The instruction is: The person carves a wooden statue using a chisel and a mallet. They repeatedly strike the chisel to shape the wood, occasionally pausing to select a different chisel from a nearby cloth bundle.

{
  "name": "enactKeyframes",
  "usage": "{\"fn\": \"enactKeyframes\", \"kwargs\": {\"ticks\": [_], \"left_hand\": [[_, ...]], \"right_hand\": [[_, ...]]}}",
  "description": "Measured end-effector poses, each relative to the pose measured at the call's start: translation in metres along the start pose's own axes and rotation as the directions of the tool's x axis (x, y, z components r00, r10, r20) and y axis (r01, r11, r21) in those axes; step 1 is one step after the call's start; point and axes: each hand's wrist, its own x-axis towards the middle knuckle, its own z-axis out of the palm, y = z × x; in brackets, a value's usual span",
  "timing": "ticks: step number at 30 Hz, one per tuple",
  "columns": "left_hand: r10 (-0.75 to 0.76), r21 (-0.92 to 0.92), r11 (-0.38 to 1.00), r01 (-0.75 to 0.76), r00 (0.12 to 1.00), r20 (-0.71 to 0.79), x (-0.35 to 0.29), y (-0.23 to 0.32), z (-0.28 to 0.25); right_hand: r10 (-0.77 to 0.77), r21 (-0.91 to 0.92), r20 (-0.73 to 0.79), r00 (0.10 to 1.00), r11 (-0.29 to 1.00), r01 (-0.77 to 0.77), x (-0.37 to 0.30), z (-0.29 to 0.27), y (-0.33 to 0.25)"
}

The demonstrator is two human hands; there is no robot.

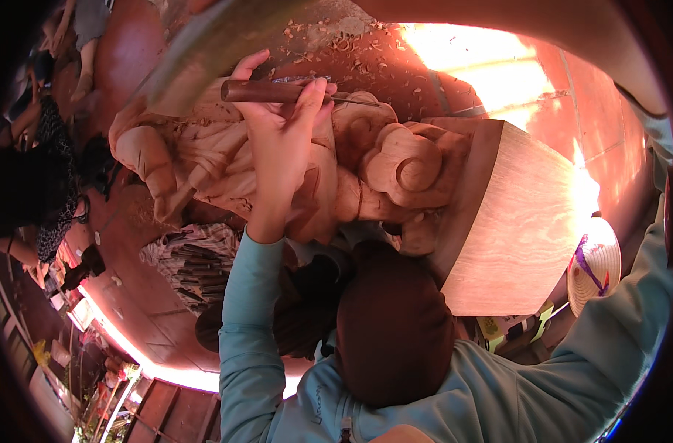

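My left hand (279,136) is closed around a chisel (261,91) with a dark brown wooden handle. Its thin metal shaft points right, against or just above the scroll-shaped part of a pale wooden carving (226,159). That carving lies on its side, with draped folds to the left and rounded cloud-like curls to the right. A flat-faced wooden base (510,229) forms its right end. My right forearm (514,16) arches along the top rim, and its hand is beyond the upper edge. Close to the camera, a blurred olive-brown bar-like object (218,52) crosses the upper left.
Several chisels (196,275) lie on a striped cloth at the lower left. Wood shavings (333,37) litter the tiled floor beyond the carving. A straw hat (593,267) sits right of the base. Other people (37,162) are at the far left. Something dark brown and rounded (395,325) stands before me.
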Motion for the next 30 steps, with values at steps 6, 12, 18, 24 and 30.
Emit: {"fn": "enactKeyframes", "kwargs": {"ticks": [6,12,18,24,30], "left_hand": [[-0.05,0.062,0.997,0.05,0.999,-0.012,0.012,0.002,-0.025],[-0.105,0.01,0.994,0.105,0.977,0.183,0.033,0.007,-0.009],[-0.148,0.036,0.989,0.144,0.972,0.18,0.039,0.008,-0.017],[-0.162,0.116,0.983,0.139,0.963,0.216,0.05,0.006,-0.019],[-0.167,0.115,0.984,0.137,0.935,0.313,0.059,0.007,-0.012]], "right_hand": [[-0.112,0.037,-0.036,0.993,0.993,0.114,0.026,0.014,-0.006],[-0.042,-0.031,-0.02,0.999,0.999,0.042,0.009,-0.008,0.001],[-0.104,-0.024,-0.032,0.994,0.994,0.103,0.023,-0.003,0.0],[-0.152,-0.057,-0.048,0.987,0.987,0.15,0.028,-0.006,0.002],[-0.177,-0.119,-0.06,0.982,0.978,0.169,0.026,-0.014,0.005]]}}
